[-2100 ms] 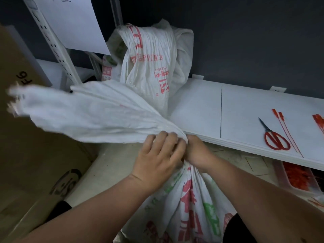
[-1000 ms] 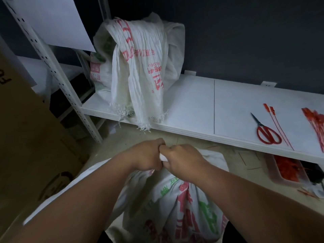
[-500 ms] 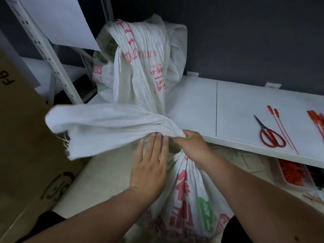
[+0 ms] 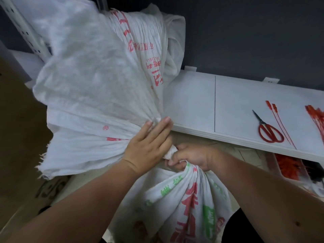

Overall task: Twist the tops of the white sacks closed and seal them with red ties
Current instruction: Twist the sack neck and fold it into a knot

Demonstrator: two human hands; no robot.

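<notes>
A white woven sack [image 4: 184, 204] with red and green print stands on the floor in front of me. Its loose top [image 4: 91, 106] fans out up and to the left, blurred at the upper end. My right hand [image 4: 191, 157] grips the twisted neck of the sack. My left hand [image 4: 149, 144] lies flat on the gathered cloth just above the neck, fingers straight. Two red ties [image 4: 278, 123] lie on the white shelf [image 4: 192, 102] at the right. A second white sack [image 4: 157, 55] leans on the shelf behind the fanned top.
Red-handled scissors [image 4: 268, 132] lie on the shelf beside the ties, with a bundle of more red ties [image 4: 317, 118] at the right edge. A tray of red ties [image 4: 291, 165] sits below the shelf. A cardboard box [image 4: 17, 137] stands at the left, beside a white rack post [image 4: 26, 30].
The sack's loose top has swung upward and fanned wider to the upper left. My right hand has dropped lower around the neck. My left hand stays flat on the cloth.
</notes>
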